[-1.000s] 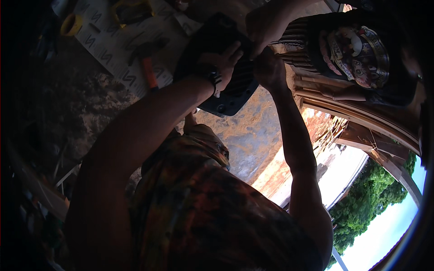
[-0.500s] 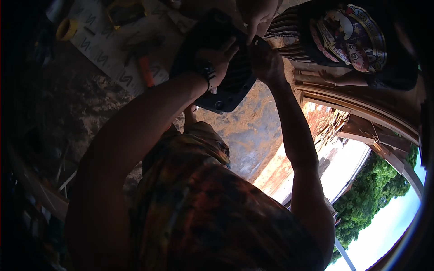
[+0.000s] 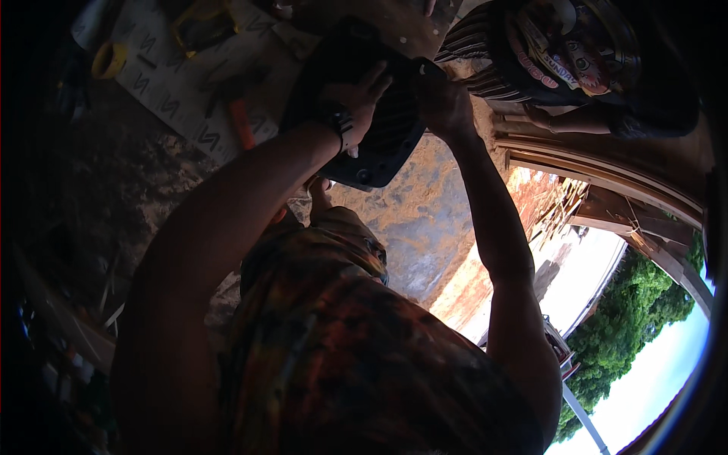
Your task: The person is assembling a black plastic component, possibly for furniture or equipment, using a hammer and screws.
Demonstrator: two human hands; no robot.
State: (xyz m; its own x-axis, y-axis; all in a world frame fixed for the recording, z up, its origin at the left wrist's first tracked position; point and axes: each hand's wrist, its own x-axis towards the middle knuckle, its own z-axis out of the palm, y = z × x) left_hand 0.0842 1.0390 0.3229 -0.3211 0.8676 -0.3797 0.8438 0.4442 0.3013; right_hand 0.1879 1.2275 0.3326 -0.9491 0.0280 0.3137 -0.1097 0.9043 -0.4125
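Where the edge of the black case ends, floor spreads.

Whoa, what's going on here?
A person's left hand is spread on a black, ridged, rounded-corner panel. Their right hand is curled into a fist at its right edge; what it grips is too dark to tell. An orange-handled tool lies on a pale patterned sheet, and another person in a black printed shirt is at right.
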